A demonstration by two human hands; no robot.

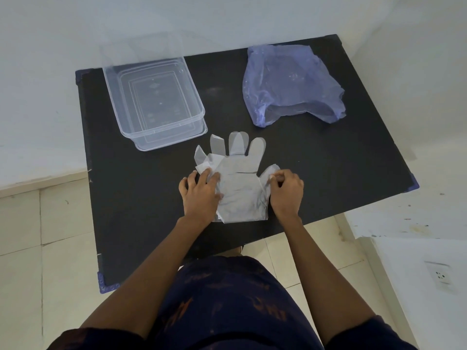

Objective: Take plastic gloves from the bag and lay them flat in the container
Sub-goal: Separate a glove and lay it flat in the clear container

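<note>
Left hand (pixel 199 192) pressing gloves (pixel 240 183) flat, fingers spread | right hand (pixel 286 189) pinching thumb flap, maybe | smoothing slowly helps.

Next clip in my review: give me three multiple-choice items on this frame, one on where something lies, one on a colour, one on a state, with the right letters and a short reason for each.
1. Where do the plastic gloves lie?
A. Inside the container
B. On the black table, near the person
C. Inside the bag

2. What colour is the bag?
A. Pale purple-blue
B. Red
C. Yellow

3. What is in the container?
A. A stack of gloves
B. The bag
C. Nothing visible, it looks empty

Answers:
1 B: the gloves rest flat on the table, with the left hand pressing one edge and the right hand pinching the thumb side.
2 A: the bag's thin plastic is translucent purple-blue, lying at the far right of the table.
3 C: the clear container's bottom shows through with nothing in it.
</note>
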